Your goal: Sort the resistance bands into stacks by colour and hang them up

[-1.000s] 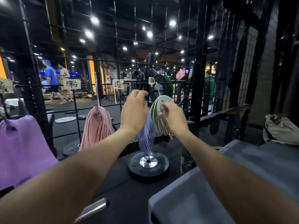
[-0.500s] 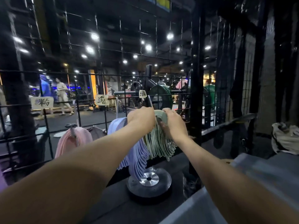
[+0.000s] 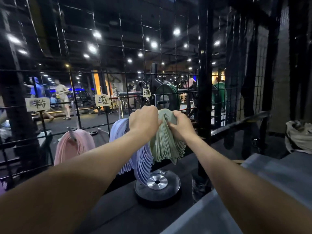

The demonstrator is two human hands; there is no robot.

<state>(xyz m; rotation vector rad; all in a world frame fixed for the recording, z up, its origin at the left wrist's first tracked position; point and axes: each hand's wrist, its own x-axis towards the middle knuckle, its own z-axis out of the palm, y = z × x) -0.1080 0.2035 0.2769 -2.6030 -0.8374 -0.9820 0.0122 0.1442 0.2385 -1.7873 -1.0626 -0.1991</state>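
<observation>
Gripping the top of the green bands (image 3: 166, 146) from both sides, the left hand (image 3: 143, 123) and right hand (image 3: 181, 124) have their fingers curled over the bend of the stack, so whatever hook it hangs on is totally hidden and I can't tell how the fingertips sit underneath. That stack is draped against the wire grid (image 3: 108, 105), long axis running straight down with the loop ends fanned out at the bottom, just above the weight plate (image 3: 157, 186). Blue bands (image 3: 141, 162) hang touching it on the left, partly behind the left arm, with pink bands (image 3: 74, 147) further left, and the paper labels (image 3: 37, 104) are too blurry to read.
</observation>
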